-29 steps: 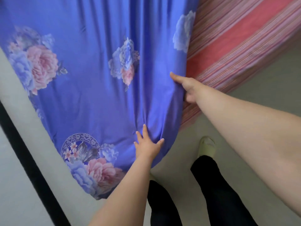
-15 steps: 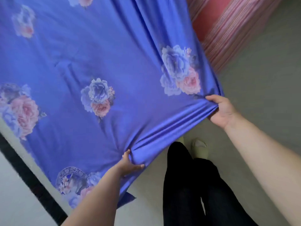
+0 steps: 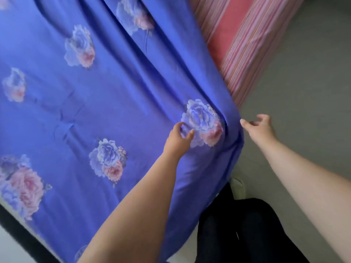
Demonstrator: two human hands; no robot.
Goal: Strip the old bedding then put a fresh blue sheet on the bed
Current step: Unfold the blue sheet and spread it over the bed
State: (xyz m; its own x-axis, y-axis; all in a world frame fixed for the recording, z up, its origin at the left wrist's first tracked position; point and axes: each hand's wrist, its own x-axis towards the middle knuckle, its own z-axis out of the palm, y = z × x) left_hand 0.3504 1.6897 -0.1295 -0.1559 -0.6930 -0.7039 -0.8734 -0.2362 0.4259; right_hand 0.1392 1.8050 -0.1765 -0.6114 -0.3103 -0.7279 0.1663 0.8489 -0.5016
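The blue sheet [image 3: 117, 103], printed with pink and pale blue flowers, lies spread over the bed and hangs down over its near corner. My left hand [image 3: 178, 137] rests on top of it beside a flower, fingers loosely bent, with no fabric bunched in them. My right hand [image 3: 258, 128] hovers just off the sheet's right edge, above the floor. Its fingers are loosely curled and hold nothing, and the thumb tip is close to the fabric.
A red and pink striped mattress cover [image 3: 237, 35] shows uncovered at the upper right. Grey floor [image 3: 303, 92] runs along the right side. My legs in black trousers [image 3: 247, 234] and a pale slipper [image 3: 238, 186] stand at the bed's corner. A black bed frame [image 3: 19, 230] crosses the lower left.
Both hands have let go of the sheet's edge. My left hand has moved up onto the top of the sheet, and my right hand has opened beside the edge. The sheet has settled over the corner.
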